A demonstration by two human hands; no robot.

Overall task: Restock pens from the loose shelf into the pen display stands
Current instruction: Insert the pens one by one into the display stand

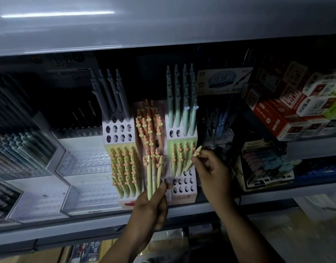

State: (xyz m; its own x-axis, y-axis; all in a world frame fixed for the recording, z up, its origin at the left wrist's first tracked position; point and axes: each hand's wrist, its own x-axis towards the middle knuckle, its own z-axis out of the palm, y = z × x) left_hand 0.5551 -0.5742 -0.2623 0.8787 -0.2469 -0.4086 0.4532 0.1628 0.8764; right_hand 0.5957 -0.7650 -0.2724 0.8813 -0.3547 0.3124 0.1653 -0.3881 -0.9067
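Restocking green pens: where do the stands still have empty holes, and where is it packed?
Free: the empty holes low in the right stand, below its green row, beside the right hand; also the white rows of the left stand, between grey pens and the green block. Crowded: that green block and the orange bundle between the stands.

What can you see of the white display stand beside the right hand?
A stepped white pen display stand pierced with rows of round holes. Mint-green pens stand upright in its upper tier and yellow-green pens in the green middle tier. The front holes are empty. It sits on the grey shelf. The right hand pinches another pen at its right edge.
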